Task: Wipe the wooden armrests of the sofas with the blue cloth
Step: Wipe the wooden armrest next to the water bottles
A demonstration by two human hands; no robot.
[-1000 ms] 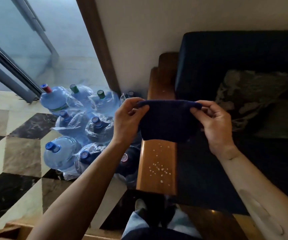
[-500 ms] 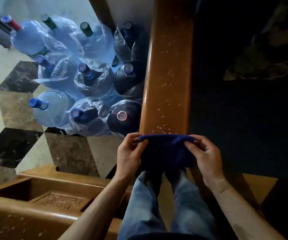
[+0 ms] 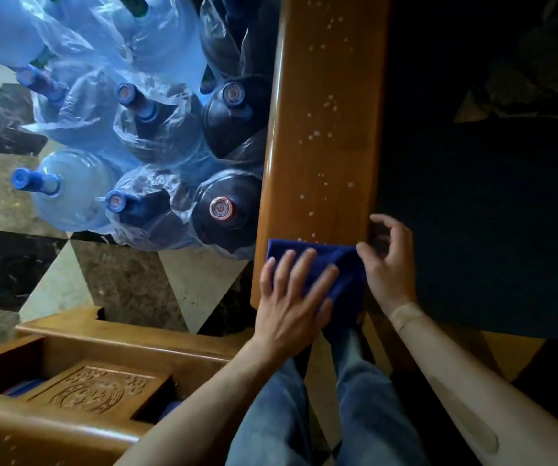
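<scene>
Along the dark sofa (image 3: pixel 479 203) runs a wooden armrest (image 3: pixel 324 129) speckled with white droplets; at its near end lies the blue cloth (image 3: pixel 344 274), pinned under the flat, spread left hand (image 3: pixel 291 297), ready to push, while the right hand (image 3: pixel 388 264) pinches its corner taut

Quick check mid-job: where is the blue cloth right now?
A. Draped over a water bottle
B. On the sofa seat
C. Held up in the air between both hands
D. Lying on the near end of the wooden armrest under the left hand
D: the cloth lies on the armrest's near end, the left hand flat on it and the right hand at its edge.
</scene>
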